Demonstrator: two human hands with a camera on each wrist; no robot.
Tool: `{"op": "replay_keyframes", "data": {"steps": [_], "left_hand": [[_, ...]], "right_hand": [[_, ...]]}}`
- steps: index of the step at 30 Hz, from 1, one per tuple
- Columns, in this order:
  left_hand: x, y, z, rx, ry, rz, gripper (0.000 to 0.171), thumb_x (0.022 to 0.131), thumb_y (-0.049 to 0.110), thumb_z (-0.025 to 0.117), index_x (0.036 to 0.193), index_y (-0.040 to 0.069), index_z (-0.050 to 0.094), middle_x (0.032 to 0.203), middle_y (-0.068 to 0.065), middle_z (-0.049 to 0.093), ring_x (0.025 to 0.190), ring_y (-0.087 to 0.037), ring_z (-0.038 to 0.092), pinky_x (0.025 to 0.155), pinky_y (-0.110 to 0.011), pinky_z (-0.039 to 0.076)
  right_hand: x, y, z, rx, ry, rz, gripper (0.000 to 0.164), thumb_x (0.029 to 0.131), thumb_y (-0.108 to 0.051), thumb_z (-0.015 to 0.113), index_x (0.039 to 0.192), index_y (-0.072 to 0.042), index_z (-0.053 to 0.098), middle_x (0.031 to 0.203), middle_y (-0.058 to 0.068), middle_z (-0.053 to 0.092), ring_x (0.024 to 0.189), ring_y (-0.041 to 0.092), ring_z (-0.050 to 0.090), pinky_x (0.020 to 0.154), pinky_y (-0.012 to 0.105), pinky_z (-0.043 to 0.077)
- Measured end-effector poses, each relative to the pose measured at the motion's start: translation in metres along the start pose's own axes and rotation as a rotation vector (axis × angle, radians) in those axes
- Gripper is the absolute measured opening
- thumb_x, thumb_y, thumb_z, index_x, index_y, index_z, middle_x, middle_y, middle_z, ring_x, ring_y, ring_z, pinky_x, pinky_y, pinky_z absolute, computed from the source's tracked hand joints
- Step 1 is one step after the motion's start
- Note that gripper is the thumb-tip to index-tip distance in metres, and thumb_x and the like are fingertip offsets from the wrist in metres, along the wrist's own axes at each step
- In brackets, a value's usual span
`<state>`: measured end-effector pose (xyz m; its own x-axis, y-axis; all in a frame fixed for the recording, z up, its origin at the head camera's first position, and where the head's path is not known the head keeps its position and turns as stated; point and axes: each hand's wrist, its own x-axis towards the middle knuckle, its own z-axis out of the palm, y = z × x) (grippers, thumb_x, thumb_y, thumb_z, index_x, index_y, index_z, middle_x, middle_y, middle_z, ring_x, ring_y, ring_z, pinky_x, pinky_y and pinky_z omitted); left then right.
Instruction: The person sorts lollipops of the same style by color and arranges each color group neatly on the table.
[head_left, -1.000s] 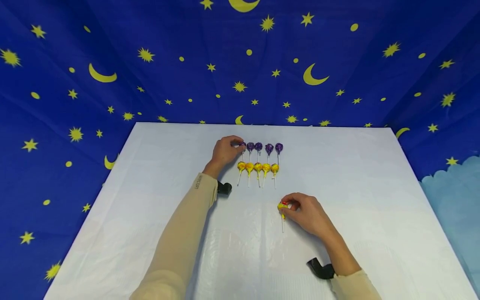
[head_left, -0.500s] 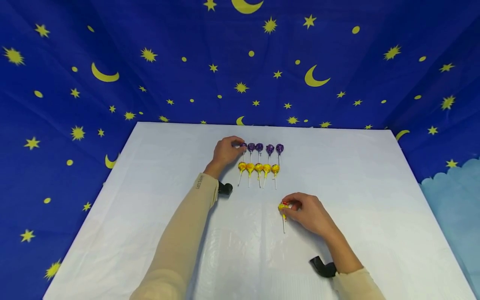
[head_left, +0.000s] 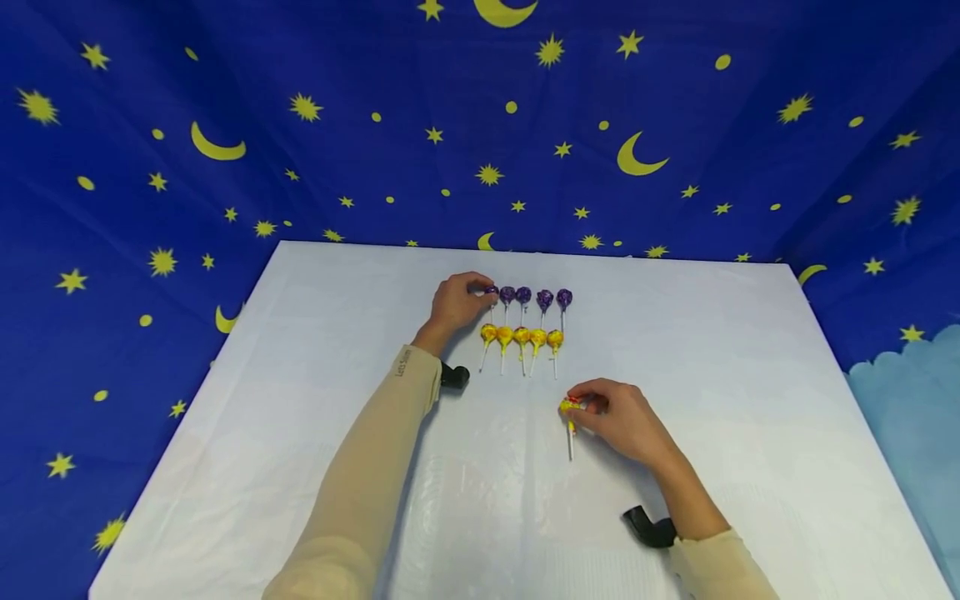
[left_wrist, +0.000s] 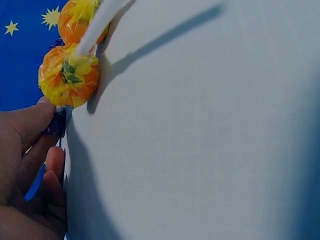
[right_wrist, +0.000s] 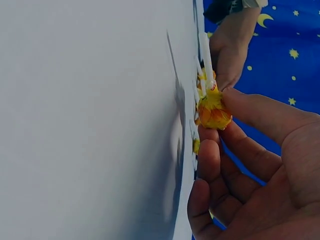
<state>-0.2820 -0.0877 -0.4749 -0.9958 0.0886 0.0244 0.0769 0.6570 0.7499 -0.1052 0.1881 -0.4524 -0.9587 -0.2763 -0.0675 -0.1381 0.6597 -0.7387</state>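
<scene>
My left hand [head_left: 457,302] pinches the leftmost purple lollipop [head_left: 492,291] by its wrapped head, at the end of the back row. Several more purple lollipops [head_left: 523,295] lie to its right, sticks toward me. Just in front runs a row of yellow lollipops [head_left: 521,336], sticks also toward me. Nearer to me, right of centre, my right hand [head_left: 621,417] holds a yellow lollipop [right_wrist: 215,110] between thumb and fingers. Its white stick points toward me in the head view. In the left wrist view the purple wrapper [left_wrist: 56,122] shows between thumb and fingers.
Everything lies on a white-covered table [head_left: 360,292]. A blue cloth [head_left: 405,75] with yellow stars and moons hangs behind and at the sides. Black wrist-worn pieces [head_left: 649,528] stick out by both sleeves.
My right hand has risen slightly toward the rows with the yellow lollipop. The left hand keeps its pinch on the purple one. The whole head view has shifted a little.
</scene>
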Motion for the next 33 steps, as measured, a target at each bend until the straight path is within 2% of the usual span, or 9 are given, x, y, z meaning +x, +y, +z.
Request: {"op": "replay_keyframes", "data": {"steps": [21, 33], "left_hand": [[0.0, 0.002, -0.002, 0.003, -0.002, 0.009, 0.024, 0.085, 0.029, 0.075, 0.107, 0.018, 0.073, 0.106, 0.0, 0.069, 0.095, -0.017, 0.062, 0.086, -0.035, 0.045], [0.002, -0.001, 0.001, -0.03, 0.002, 0.016, 0.023, 0.085, 0.026, 0.076, 0.105, 0.017, 0.073, 0.104, 0.0, 0.07, 0.094, -0.016, 0.062, 0.086, -0.034, 0.045]], "right_hand": [[0.011, 0.001, -0.008, -0.048, 0.012, 0.033, 0.022, 0.082, -0.026, 0.078, 0.1, -0.015, 0.072, 0.078, -0.004, 0.062, 0.07, 0.016, 0.055, 0.062, 0.034, 0.044], [0.019, 0.001, -0.01, -0.078, 0.021, 0.042, 0.023, 0.082, -0.028, 0.077, 0.1, -0.014, 0.072, 0.081, -0.004, 0.063, 0.072, 0.015, 0.055, 0.065, 0.034, 0.044]]}}
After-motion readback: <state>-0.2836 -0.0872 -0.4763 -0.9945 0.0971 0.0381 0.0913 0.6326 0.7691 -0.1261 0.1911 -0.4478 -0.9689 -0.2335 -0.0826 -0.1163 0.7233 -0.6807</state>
